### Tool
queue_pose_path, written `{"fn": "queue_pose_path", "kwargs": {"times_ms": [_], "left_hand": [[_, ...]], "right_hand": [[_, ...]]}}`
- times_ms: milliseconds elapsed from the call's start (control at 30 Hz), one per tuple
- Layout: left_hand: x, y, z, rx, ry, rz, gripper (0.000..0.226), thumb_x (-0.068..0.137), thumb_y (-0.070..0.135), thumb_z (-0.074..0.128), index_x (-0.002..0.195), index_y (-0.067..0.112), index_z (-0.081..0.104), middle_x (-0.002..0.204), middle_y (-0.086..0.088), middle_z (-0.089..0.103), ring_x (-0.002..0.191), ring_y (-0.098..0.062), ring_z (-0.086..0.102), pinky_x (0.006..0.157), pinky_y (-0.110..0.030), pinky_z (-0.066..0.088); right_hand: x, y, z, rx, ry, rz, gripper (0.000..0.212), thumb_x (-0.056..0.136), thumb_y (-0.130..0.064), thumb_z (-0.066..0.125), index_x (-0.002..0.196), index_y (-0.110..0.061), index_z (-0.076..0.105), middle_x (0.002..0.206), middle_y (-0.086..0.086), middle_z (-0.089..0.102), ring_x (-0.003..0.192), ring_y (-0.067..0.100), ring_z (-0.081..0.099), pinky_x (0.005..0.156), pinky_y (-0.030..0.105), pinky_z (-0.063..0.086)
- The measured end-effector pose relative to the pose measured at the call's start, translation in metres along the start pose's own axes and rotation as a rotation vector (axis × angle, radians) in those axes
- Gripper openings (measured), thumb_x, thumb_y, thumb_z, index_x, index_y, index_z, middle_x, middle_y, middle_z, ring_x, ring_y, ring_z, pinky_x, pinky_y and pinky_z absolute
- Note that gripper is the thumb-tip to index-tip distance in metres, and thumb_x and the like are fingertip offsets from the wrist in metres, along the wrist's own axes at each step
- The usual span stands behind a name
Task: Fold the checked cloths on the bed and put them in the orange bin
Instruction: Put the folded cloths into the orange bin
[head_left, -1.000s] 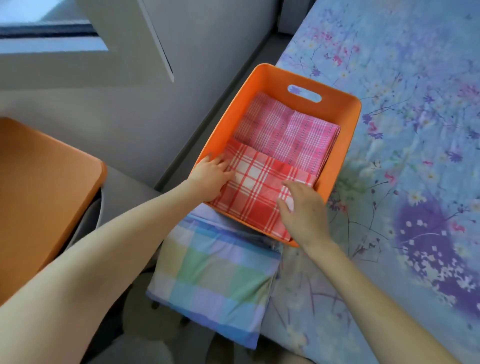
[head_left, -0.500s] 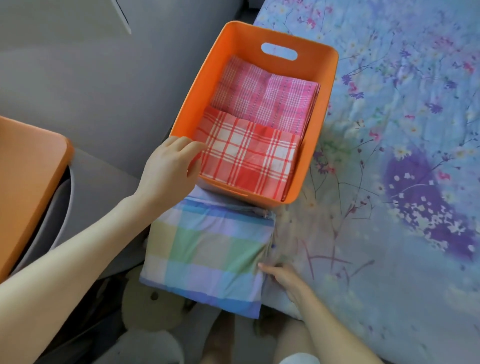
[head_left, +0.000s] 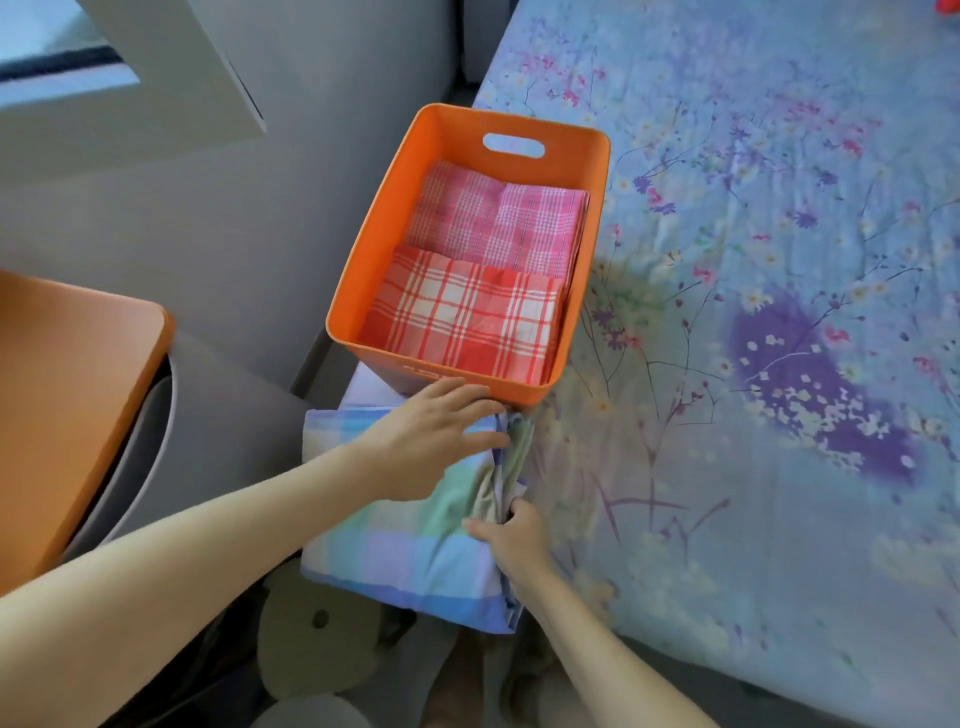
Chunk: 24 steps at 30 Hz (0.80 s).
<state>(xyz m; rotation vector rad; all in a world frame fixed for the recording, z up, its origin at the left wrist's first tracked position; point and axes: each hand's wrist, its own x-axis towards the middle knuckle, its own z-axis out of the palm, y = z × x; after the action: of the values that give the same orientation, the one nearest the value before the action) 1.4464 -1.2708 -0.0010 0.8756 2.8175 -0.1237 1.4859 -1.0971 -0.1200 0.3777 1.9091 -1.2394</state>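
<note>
The orange bin (head_left: 363, 265) stands at the bed's left edge. Inside lie two folded checked cloths: a pink one (head_left: 498, 218) at the far end and a red-and-white one (head_left: 467, 312) at the near end. In front of the bin a pastel blue-green checked cloth (head_left: 395, 551) hangs over the bed's corner. My left hand (head_left: 431, 441) lies flat on its upper part, fingers straight and reaching toward the bin's near wall. My right hand (head_left: 511, 535) pinches the bunched right edge of that cloth.
The bed (head_left: 779, 312) with a blue floral sheet fills the right side. An orange tabletop (head_left: 67, 395) over a grey chair sits at the left. A grey wall and window ledge run behind the bin. Slippers lie on the floor below.
My left hand left the bin's rim and came down onto the pastel cloth. My right hand took hold of the cloth's right edge, which is now bunched up.
</note>
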Motion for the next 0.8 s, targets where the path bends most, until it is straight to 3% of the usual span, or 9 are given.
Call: {"fn": "queue_pose_path", "kwargs": {"times_ms": [100, 200, 333, 433, 500, 567, 633, 700, 800], "left_hand": [[0.018, 0.014, -0.002, 0.252, -0.385, 0.171, 0.086, 0.086, 0.026, 0.056, 0.151, 0.029, 0.001, 0.158, -0.009, -0.007, 0.144, -0.033, -0.013, 0.109, -0.056, -0.019], [0.033, 0.023, -0.003, 0.383, -0.419, 0.277, 0.082, 0.084, 0.041, 0.056, 0.150, 0.030, 0.008, 0.159, -0.005, -0.004, 0.143, -0.032, -0.016, 0.097, -0.059, -0.032], [0.029, 0.044, -0.006, 0.122, -0.492, 0.171, 0.045, 0.073, 0.036, 0.062, 0.116, 0.023, 0.054, 0.121, 0.000, 0.058, 0.128, -0.028, 0.041, 0.114, -0.056, 0.005], [0.012, 0.059, 0.000, -0.173, -0.489, -0.092, 0.027, 0.076, 0.031, 0.061, 0.101, 0.022, 0.054, 0.097, -0.004, 0.066, 0.089, -0.031, 0.059, 0.081, -0.033, 0.041], [0.004, 0.063, 0.001, -0.218, -0.450, -0.167, 0.024, 0.076, 0.027, 0.060, 0.099, 0.020, 0.054, 0.093, -0.007, 0.066, 0.075, -0.029, 0.052, 0.058, -0.030, 0.031], [-0.002, 0.064, -0.001, -0.245, -0.407, -0.211, 0.021, 0.076, 0.025, 0.061, 0.095, 0.019, 0.055, 0.089, -0.006, 0.065, 0.073, -0.029, 0.050, 0.059, -0.029, 0.029], [-0.006, 0.069, -0.004, -0.249, -0.378, -0.220, 0.020, 0.075, 0.025, 0.060, 0.094, 0.020, 0.055, 0.077, -0.003, 0.059, 0.070, -0.026, 0.047, 0.060, -0.029, 0.031], [-0.008, 0.074, -0.006, -0.248, -0.356, -0.215, 0.018, 0.075, 0.025, 0.058, 0.093, 0.020, 0.055, 0.067, 0.002, 0.049, 0.067, -0.023, 0.043, 0.059, -0.029, 0.032], [-0.020, 0.079, -0.031, -0.234, -0.275, -0.241, 0.014, 0.078, 0.027, 0.057, 0.089, 0.021, 0.053, 0.068, 0.000, 0.052, 0.065, -0.022, 0.040, 0.058, -0.028, 0.031]], "right_hand": [[-0.022, -0.013, -0.005, -0.231, 0.019, -0.275, 0.028, 0.059, -0.034, 0.073, 0.064, -0.024, 0.048, 0.064, -0.007, 0.056, 0.062, 0.015, 0.053, 0.060, 0.037, 0.045], [-0.041, -0.019, -0.026, -0.574, 0.162, -0.655, 0.049, 0.058, -0.019, 0.075, 0.052, -0.027, 0.027, 0.049, -0.013, 0.033, 0.053, 0.014, 0.035, 0.052, 0.029, 0.020], [-0.044, -0.012, -0.062, -0.901, 0.240, -0.977, 0.049, 0.039, -0.011, 0.069, 0.055, -0.023, 0.024, 0.048, -0.006, 0.034, 0.049, 0.021, 0.040, 0.053, 0.020, 0.013], [-0.050, -0.011, -0.073, -1.047, 0.202, -1.049, 0.042, 0.035, -0.015, 0.071, 0.052, -0.025, 0.034, 0.051, -0.007, 0.045, 0.055, 0.019, 0.049, 0.054, 0.023, 0.027], [-0.049, -0.008, -0.077, -1.101, 0.177, -0.974, 0.029, 0.046, -0.022, 0.078, 0.067, -0.025, 0.059, 0.068, -0.007, 0.059, 0.072, 0.018, 0.060, 0.083, 0.045, 0.047], [-0.050, -0.006, -0.086, -1.173, 0.044, -0.802, 0.043, 0.067, -0.034, 0.073, 0.107, -0.023, 0.061, 0.101, -0.004, 0.064, 0.099, 0.021, 0.059, 0.107, 0.064, 0.023], [-0.057, -0.008, -0.099, -1.248, -0.078, -0.659, 0.056, 0.075, -0.041, 0.065, 0.125, -0.023, 0.047, 0.117, -0.002, 0.060, 0.110, 0.023, 0.055, 0.112, 0.057, 0.012], [-0.064, -0.009, -0.106, -1.279, -0.067, -0.722, 0.044, 0.080, -0.037, 0.061, 0.117, -0.019, 0.048, 0.114, 0.001, 0.062, 0.107, 0.028, 0.057, 0.095, 0.040, 0.032], [-0.082, -0.021, -0.116, -1.198, -0.001, -0.889, 0.020, 0.078, -0.027, 0.061, 0.094, -0.016, 0.055, 0.095, 0.006, 0.068, 0.089, 0.034, 0.062, 0.064, 0.031, 0.032]]}}
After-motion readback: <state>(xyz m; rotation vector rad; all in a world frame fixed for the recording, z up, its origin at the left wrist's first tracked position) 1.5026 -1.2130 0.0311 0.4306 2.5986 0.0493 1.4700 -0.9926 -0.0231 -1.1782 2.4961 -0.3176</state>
